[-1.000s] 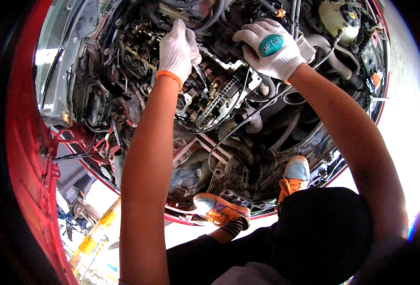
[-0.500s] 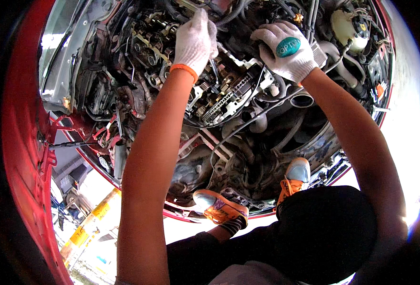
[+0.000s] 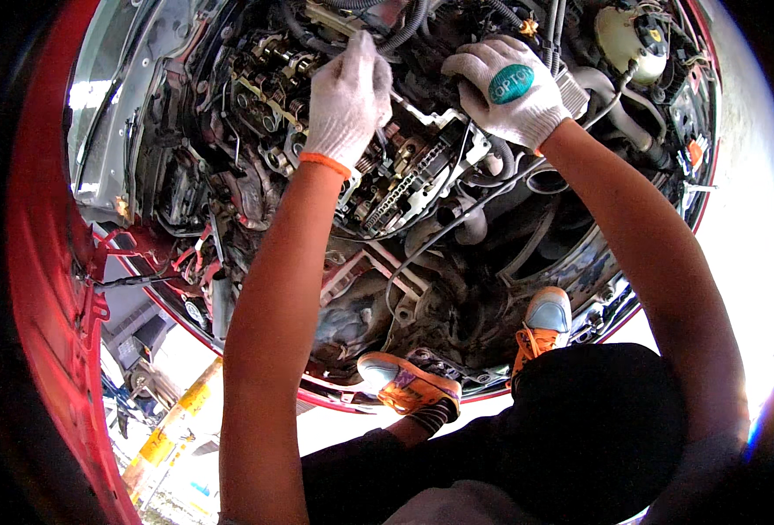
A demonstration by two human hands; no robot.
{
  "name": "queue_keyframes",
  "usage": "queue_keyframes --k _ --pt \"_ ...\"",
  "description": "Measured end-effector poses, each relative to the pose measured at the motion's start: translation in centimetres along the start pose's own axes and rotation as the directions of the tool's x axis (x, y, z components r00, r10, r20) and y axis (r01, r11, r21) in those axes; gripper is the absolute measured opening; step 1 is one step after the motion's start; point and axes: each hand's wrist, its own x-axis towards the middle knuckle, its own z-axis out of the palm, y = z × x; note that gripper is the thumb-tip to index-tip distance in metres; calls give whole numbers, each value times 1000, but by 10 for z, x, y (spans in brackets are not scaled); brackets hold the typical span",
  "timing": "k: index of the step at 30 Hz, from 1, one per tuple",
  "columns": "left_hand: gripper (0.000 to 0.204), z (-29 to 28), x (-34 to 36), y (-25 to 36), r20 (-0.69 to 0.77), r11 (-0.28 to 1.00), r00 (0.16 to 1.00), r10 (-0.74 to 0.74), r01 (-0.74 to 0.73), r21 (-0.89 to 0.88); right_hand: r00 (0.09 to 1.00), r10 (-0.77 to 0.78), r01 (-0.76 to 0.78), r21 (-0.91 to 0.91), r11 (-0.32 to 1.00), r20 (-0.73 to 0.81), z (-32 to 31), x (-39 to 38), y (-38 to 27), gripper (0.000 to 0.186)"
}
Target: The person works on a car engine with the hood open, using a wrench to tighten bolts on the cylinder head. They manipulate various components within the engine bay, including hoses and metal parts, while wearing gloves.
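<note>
My left hand [image 3: 349, 101], in a white knit glove with an orange cuff, hovers over an uncovered car engine [image 3: 431, 179]. Its fingers are drawn together in a pinch; whatever they may hold is hidden. Next to that hand lie the exposed camshaft parts [image 3: 273, 92], and a metal chain [image 3: 402, 188] runs along the engine's near end. My right hand [image 3: 508, 92], gloved alike with a green patch on its back, rests palm down at the engine's right side. Its fingers reach leftward, with the thumb apart, and nothing shows in them.
A pale reservoir [image 3: 627, 44] with a dark cap sits at the far right. Black hoses [image 3: 466, 223] cross the bay. My orange shoes [image 3: 418, 387] stand on the bay's front edge. A raised red panel [image 3: 50, 289] borders the left, near a yellow-and-white pole [image 3: 164, 437].
My left hand has shifted slightly left and nearer to me. The right hand appears a little farther left, as the whole view has shifted slightly too.
</note>
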Motion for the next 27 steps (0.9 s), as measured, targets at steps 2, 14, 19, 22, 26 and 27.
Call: queue_keyframes --k 2,14,19,22,26,27 --pt "52 -4 0 -3 133 945 984 120 -154 290 999 -19 18 -13 1000 -40 0 0 -1 33" --pt "53 22 -28 0 249 982 968 28 -73 172 999 -13 12 -15 1000 -40 3 -2 0 36" --pt "31 35 6 -12 327 881 942 77 -218 420 999 -13 13 -2 1000 -48 4 -2 2 36" --pt "32 39 17 -15 230 953 973 -18 -53 299 999 -15 15 -24 1000 -36 5 -3 3 36" --pt "42 44 22 -8 151 986 976 -155 144 87 997 -16 16 1 1000 -69 8 -2 3 30" --pt "45 45 22 -6 149 987 979 -139 124 106 997 -20 20 5 1000 -74 8 -1 3 30"
